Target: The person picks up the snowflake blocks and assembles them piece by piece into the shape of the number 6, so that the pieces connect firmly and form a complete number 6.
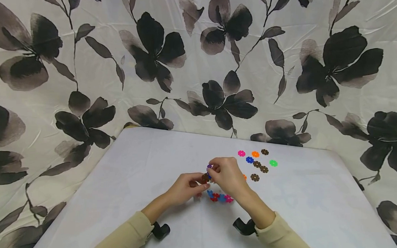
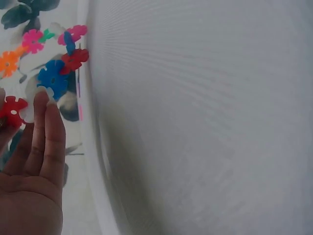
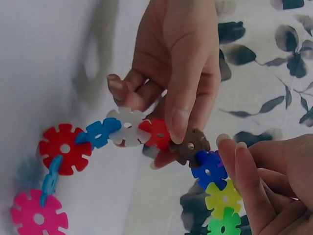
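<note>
Plastic flower-shaped interlocking discs are joined into a curved chain, seen large in the right wrist view with a pink disc (image 3: 24,208), a white disc (image 3: 129,139) and a yellow disc (image 3: 215,203). My left hand (image 1: 185,189) pinches the chain at a brown disc (image 3: 188,155), its thumb lying over the edge beside a red disc (image 3: 155,132). Close by, my right hand (image 1: 229,176) pinches a small purple disc (image 1: 209,166) next to the dark blue disc (image 3: 208,171); its fingertips hide most of the purple one. Part of the chain hangs below both hands.
Loose discs lie beyond my right hand on the white table (image 1: 143,151), among them a pink disc (image 1: 241,153), a green disc (image 1: 273,163) and several brown discs (image 1: 255,177). A floral cloth (image 1: 187,71) hangs behind the table's far edge.
</note>
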Demonstrator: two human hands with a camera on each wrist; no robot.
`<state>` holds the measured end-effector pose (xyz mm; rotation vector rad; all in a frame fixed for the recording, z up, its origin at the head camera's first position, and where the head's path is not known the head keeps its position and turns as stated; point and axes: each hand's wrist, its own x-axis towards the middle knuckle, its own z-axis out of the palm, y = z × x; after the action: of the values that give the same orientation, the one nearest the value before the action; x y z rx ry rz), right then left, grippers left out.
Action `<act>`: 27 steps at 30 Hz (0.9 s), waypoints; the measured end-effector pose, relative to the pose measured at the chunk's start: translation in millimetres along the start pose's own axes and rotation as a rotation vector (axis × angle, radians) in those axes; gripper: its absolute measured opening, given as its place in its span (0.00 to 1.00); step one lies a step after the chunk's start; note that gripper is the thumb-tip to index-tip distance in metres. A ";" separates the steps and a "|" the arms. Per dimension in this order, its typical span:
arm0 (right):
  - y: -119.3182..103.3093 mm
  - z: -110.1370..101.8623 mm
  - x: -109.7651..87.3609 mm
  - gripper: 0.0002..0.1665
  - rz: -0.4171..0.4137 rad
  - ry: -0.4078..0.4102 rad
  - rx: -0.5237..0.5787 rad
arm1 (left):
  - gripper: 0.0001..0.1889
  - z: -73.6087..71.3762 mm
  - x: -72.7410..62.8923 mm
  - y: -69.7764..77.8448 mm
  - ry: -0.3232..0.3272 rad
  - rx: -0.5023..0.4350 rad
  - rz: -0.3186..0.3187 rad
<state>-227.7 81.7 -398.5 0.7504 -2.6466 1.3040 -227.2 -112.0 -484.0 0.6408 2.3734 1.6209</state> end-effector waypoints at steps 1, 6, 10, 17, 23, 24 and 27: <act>-0.2 0.1 -0.2 0.04 0.003 0.000 -0.005 | 0.12 0.1 -0.1 0.3 -0.001 0.002 0.006; 1.0 1.8 -1.4 0.05 0.009 0.004 -0.038 | 0.13 0.6 -0.5 -0.4 0.003 0.026 0.036; 1.4 3.6 -1.6 0.04 -0.004 0.025 -0.054 | 0.13 0.8 -0.8 -0.2 0.004 0.040 0.058; 1.0 4.0 -0.8 0.02 -0.010 0.036 -0.078 | 0.12 0.4 0.5 2.7 0.001 0.068 0.071; -0.4 1.1 0.2 0.04 -0.033 -0.048 -0.064 | 0.12 -0.4 0.0 1.8 -0.003 0.080 0.076; -0.4 0.8 0.4 0.04 -0.037 -0.054 -0.061 | 0.12 -0.6 0.0 1.5 -0.005 0.084 0.078; -1.3 0.4 0.5 0.04 -0.034 -0.061 -0.047 | 0.12 -1.2 0.2 1.5 -0.015 0.090 0.076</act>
<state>-227.5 80.5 -397.7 0.8384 -2.6884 1.2255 -227.6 -112.4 -482.1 0.7654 2.4509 1.5406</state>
